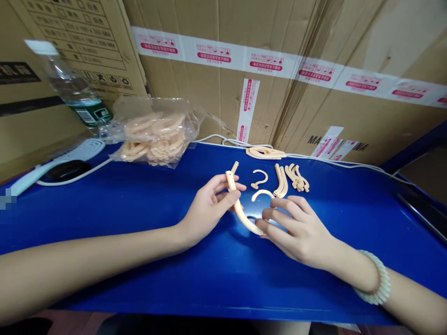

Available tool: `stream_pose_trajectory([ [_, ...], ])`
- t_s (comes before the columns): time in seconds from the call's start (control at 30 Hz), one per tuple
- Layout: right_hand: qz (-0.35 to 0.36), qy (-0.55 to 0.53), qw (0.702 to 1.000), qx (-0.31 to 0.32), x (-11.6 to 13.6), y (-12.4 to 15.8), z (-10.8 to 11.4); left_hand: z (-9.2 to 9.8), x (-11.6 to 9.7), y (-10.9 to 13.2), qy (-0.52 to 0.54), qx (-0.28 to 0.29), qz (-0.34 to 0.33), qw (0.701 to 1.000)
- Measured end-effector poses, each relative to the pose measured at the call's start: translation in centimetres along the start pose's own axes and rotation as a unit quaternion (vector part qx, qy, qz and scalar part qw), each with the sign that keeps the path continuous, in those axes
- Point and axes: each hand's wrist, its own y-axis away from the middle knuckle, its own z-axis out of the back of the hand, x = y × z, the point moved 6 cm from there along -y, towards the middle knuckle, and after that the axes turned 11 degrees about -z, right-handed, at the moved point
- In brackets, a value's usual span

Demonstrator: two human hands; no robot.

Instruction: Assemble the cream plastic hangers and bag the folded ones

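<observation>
My left hand [213, 200] is closed on a beige curved hanger arm [240, 214], thumb in front and fingers behind. The tip of a second beige strip [235, 166] shows just behind that arm's upper end. My right hand [296, 228] has its fingers bent round the arm's lower right end. A beige hook [261, 193] stands up beside the right fingertips; whether it is joined to the arm is hidden by the fingers. Behind the hands lie a loose hook [264, 177], a few curved arms [280, 181] and a small pile of hooks [297, 177].
Further back on the blue table [146, 274] are more curved pieces [265, 152] and a clear bag [157, 135] of beige parts. A water bottle [73, 88], a white handled object [70, 156] and a black oval item [69, 170] stand left. White cable [349, 164] runs along cardboard boxes [209, 102].
</observation>
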Motion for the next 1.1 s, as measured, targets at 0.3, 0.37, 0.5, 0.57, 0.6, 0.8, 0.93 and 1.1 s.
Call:
stream_pose_trajectory([
  [0.3, -0.068, -0.101, 0.992, 0.045, -0.2, 0.2, -0.6, -2.2, -4.5, 2.5, -0.419, 0.133, -0.377, 0.815],
  [0.37, -0.070, -0.098, 0.992, 0.041, 0.2, 0.2, -0.6, -3.5, -4.4, 3.4, -0.458, 0.213, -0.416, 0.757],
  [0.5, -0.074, -0.077, 0.994, 0.029, 1.0, 0.2, -0.5, -4.3, -3.8, 3.8, -0.502, 0.238, -0.436, 0.708],
  [0.57, -0.071, -0.062, 0.995, 0.019, 1.2, 0.2, -0.4, -4.5, -3.5, 3.8, -0.520, 0.242, -0.443, 0.689],
  [0.6, -0.069, -0.058, 0.996, 0.016, 1.2, 0.2, -0.4, -4.6, -3.3, 3.9, -0.522, 0.248, -0.446, 0.683],
  [0.8, -0.082, -0.085, 0.992, 0.031, 0.9, 0.2, -0.2, -4.7, -3.1, 3.7, -0.538, 0.289, -0.448, 0.652],
  [0.93, -0.101, -0.152, 0.981, 0.065, 0.5, 0.2, -0.5, -4.7, -3.5, 3.6, -0.523, 0.288, -0.461, 0.656],
  [1.1, -0.132, -0.222, 0.964, 0.066, -0.2, 0.0, -0.2, -4.6, -4.6, 3.5, -0.522, 0.268, -0.483, 0.650],
])
